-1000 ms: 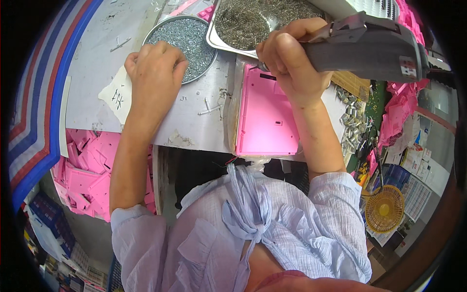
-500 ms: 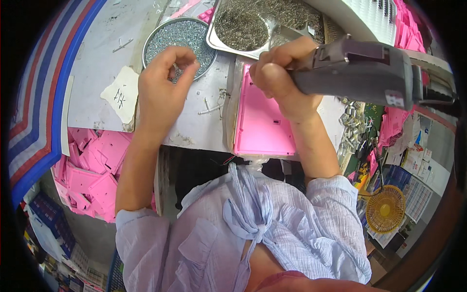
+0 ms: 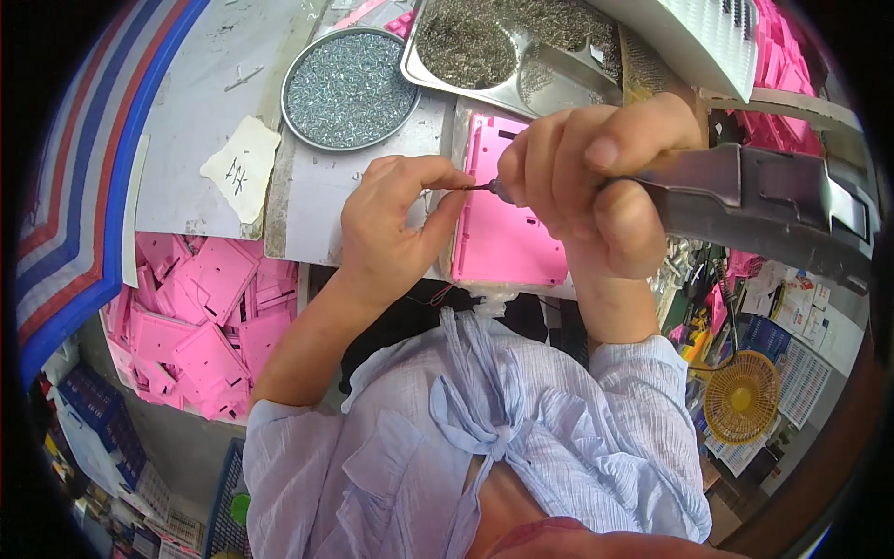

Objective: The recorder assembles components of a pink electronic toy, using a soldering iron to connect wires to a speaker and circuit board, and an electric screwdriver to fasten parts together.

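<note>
My right hand (image 3: 568,168) is wrapped round a dark grey electric screwdriver (image 3: 768,205), held sideways with its thin bit pointing left. At the bit's tip, thumb and forefinger of my left hand (image 3: 391,210) pinch together; whatever lies between them is too small to make out. Below both hands a flat pink plastic panel (image 3: 503,247) with small slots lies on the bench, its right part partly covered by my right hand and wrist. Beyond my left hand stands a round metal dish (image 3: 287,104) full of small silvery screws.
A metal tray (image 3: 456,86) with heaps of small brownish parts stands at the far side. Pink panels (image 3: 200,326) fill a box at the left. Torn paper (image 3: 242,168) lies on the bench. A yellow fan (image 3: 740,399) is at the right.
My left hand has moved from the screw dish toward me and right, to the screwdriver's bit. The screwdriver has come lower and right, and its bit now shows.
</note>
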Available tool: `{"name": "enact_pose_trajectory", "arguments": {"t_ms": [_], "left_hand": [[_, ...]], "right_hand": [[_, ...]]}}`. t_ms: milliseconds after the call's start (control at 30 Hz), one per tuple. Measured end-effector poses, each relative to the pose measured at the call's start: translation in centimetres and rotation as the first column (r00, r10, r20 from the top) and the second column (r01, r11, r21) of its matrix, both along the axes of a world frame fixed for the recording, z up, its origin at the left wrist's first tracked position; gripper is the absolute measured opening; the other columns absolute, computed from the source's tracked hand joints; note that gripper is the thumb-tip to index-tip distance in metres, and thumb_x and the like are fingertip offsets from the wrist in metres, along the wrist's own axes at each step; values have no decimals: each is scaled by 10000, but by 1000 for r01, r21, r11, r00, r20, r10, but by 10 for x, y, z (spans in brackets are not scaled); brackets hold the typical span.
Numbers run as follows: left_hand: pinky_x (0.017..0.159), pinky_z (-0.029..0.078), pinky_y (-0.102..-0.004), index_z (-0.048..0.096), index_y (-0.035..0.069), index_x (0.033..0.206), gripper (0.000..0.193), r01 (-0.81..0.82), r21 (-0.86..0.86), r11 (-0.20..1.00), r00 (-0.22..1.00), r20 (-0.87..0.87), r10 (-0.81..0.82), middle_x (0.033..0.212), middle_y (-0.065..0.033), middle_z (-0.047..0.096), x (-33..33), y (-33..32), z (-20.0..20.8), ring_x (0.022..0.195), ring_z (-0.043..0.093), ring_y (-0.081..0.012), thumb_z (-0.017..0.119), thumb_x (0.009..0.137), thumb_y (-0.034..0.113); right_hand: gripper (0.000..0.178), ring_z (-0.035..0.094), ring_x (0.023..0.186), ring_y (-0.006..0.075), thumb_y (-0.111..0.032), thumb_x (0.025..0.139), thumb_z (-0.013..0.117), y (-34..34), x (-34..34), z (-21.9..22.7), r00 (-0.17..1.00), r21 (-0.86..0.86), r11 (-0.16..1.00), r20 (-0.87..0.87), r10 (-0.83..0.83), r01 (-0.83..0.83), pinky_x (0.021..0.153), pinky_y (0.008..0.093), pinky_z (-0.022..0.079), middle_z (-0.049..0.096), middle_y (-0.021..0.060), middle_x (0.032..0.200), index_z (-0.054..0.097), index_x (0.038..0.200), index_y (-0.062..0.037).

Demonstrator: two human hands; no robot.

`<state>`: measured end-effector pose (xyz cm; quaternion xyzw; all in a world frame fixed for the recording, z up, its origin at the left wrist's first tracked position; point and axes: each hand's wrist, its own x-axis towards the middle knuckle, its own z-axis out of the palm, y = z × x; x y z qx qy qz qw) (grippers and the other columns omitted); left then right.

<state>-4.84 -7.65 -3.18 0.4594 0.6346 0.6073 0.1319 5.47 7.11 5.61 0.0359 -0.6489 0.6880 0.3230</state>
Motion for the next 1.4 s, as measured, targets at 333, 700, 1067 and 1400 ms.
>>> {"name": "enact_pose_trajectory", "arguments": {"t_ms": [333, 700, 1067, 1400], "left_hand": [[841, 497, -416, 680, 71, 1122, 383, 54, 85, 995, 946, -324, -23, 1064, -89, 714, -8, -4, 9, 986, 678, -292, 804, 761, 40], [950, 345, -484, 760, 163, 898, 80, -418, -372, 829, 682, -731, 16, 1011, 21, 679, -103, 13, -17, 1085, 588, -232, 750, 865, 235], [794, 495, -491, 673, 38, 808, 152, -495, -188, 848, 526, -842, 120, 839, -153, 665, -109, 30, -25, 855, 670, -329, 663, 889, 167], [862, 368, -421, 632, 103, 852, 175, 114, -153, 982, 835, -520, -178, 921, -28, 639, -26, -16, 16, 869, 600, -247, 784, 829, 189]], "right_hand": [[230, 438, 494, 128, -250, 1016, 649, -7, 2, -5, 999, -21, 999, 8, 39, -39, 483, 322, 370, 460, 6, 603, 519, 1094, -76], [228, 499, 542, 144, -109, 956, 704, -32, 23, -19, 982, -62, 997, 180, 56, -46, 508, 319, 425, 527, 57, 644, 493, 996, -32], [195, 552, 567, 179, 115, 880, 642, -38, 25, -17, 955, 372, 924, 296, -23, -93, 534, 348, 482, 568, 93, 675, 503, 923, -15], [261, 549, 584, 152, -184, 969, 721, -24, 29, 12, 987, -98, 983, 0, 158, -157, 553, 339, 476, 572, 38, 686, 543, 1114, -62]]}}
